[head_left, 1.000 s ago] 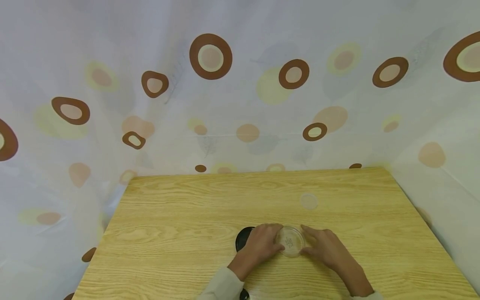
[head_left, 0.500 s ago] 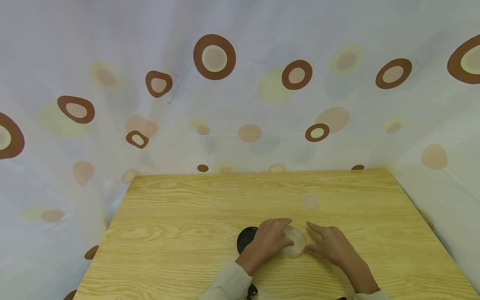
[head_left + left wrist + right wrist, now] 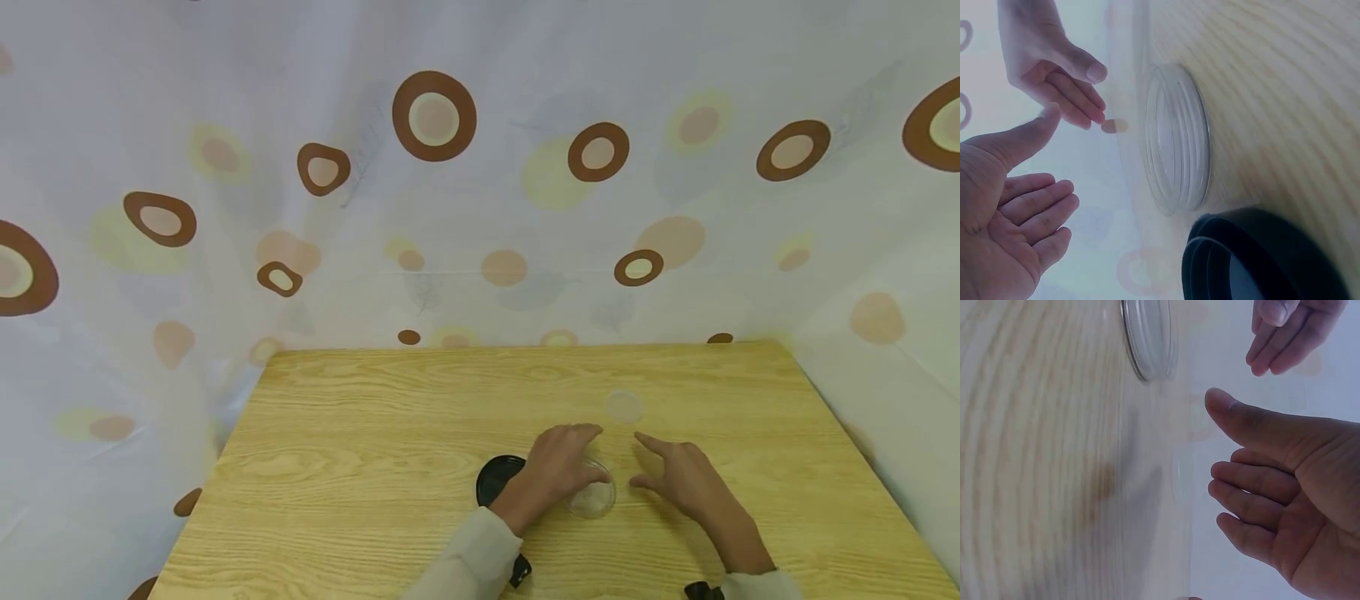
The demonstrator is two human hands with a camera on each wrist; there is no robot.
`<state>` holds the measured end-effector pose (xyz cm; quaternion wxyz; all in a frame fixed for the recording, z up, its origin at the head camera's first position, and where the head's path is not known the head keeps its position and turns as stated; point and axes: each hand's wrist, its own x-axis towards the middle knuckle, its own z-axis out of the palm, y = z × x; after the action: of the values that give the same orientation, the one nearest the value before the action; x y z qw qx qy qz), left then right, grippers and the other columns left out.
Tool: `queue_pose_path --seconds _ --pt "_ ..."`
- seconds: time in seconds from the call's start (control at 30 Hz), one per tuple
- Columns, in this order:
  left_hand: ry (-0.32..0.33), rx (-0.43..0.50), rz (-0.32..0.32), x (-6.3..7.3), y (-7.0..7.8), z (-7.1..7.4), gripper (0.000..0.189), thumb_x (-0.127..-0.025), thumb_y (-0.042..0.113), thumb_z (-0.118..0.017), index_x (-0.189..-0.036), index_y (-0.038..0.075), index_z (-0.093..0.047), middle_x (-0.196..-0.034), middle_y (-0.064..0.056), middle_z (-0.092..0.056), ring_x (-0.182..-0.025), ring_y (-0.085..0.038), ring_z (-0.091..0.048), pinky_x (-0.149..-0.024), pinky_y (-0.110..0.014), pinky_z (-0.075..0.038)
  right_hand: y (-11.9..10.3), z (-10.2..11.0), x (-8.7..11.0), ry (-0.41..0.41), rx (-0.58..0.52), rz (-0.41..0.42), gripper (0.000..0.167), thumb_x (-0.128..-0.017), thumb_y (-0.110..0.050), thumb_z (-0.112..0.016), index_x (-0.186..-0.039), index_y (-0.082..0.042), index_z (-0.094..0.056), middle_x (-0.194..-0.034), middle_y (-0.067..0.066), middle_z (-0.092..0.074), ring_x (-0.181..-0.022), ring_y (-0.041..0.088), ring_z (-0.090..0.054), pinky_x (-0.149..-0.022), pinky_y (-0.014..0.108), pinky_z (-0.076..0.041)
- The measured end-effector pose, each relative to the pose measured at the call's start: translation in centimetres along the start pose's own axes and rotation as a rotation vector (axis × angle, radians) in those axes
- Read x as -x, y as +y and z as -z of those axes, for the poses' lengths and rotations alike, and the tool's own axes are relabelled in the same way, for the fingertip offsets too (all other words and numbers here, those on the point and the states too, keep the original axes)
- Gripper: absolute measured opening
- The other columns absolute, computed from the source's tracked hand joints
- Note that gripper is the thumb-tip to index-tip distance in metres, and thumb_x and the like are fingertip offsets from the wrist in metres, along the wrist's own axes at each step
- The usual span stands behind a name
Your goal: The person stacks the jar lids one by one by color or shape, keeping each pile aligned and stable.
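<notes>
A shallow, clear round dish with ridged sides [image 3: 594, 500] lies on the wooden table; the left wrist view shows its wall [image 3: 1194, 137]. Over its far left part, in the head view, hovers my left hand [image 3: 557, 463], fingers loosely bent and thumb apart, holding nothing. My right hand [image 3: 681, 478] is off to the dish's right, thumb and fingers spread, also holding nothing. Left of the dish sits a black round container [image 3: 495, 477], partly hidden by my left hand and wrist; its open rim [image 3: 1207, 240] faces up in the left wrist view.
A thin clear disc [image 3: 624, 407] lies flat farther back on the table [image 3: 360, 500]. Patterned white sheeting [image 3: 480, 208] hangs behind the table and along both sides. Black wrist straps [image 3: 519, 572] show near the sleeves.
Both hands have let go of the clear dish's sides and risen away from it, toward the back and right. The dish and black container stay where they were on the table.
</notes>
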<state>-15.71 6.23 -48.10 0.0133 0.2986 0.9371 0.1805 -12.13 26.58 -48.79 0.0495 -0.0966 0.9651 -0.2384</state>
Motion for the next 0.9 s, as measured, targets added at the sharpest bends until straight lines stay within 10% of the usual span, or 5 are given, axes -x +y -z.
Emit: queue_pose_path --seconds 0.5,0.67,0.9 --pt "-0.018 0.007 0.033 -2.1 0.2 0.0 0.060 -0.079 0.041 -0.075 -0.131 0.018 -0.057 -0.129 0.006 -0.061 -0.116 -0.010 -0.059 -0.095 -0.022 -0.049 1.6 0.3 -1.2 0.012 0.035 -0.014 0.073 -0.078 -0.030 -0.076 -0.132 0.010 -0.048 -0.114 0.035 -0.060 -0.087 0.040 -0.067 -0.082 0.056 -0.052" --pt "-0.020 0.062 0.037 -2.6 -0.1 -0.2 0.062 -0.077 0.040 -0.076 -0.131 0.017 -0.057 -0.129 0.005 -0.061 -0.116 -0.010 -0.059 -0.094 -0.022 -0.050 2.0 0.7 -1.8 0.005 0.040 -0.041 0.074 -0.080 -0.032 -0.074 -0.134 0.010 -0.046 -0.074 0.017 -0.066 -0.048 0.011 -0.046 -0.062 0.034 -0.051" --pt "-0.027 0.095 0.036 -3.5 0.0 -0.2 0.064 -0.078 0.039 -0.076 -0.134 0.015 -0.054 -0.133 0.003 -0.059 -0.120 -0.011 -0.057 -0.097 -0.022 -0.048 2.4 1.3 -2.4 -0.002 0.045 -0.047 0.072 -0.082 -0.029 -0.073 -0.136 0.009 -0.044 -0.051 -0.001 -0.047 -0.041 0.007 -0.031 -0.058 0.027 -0.044"
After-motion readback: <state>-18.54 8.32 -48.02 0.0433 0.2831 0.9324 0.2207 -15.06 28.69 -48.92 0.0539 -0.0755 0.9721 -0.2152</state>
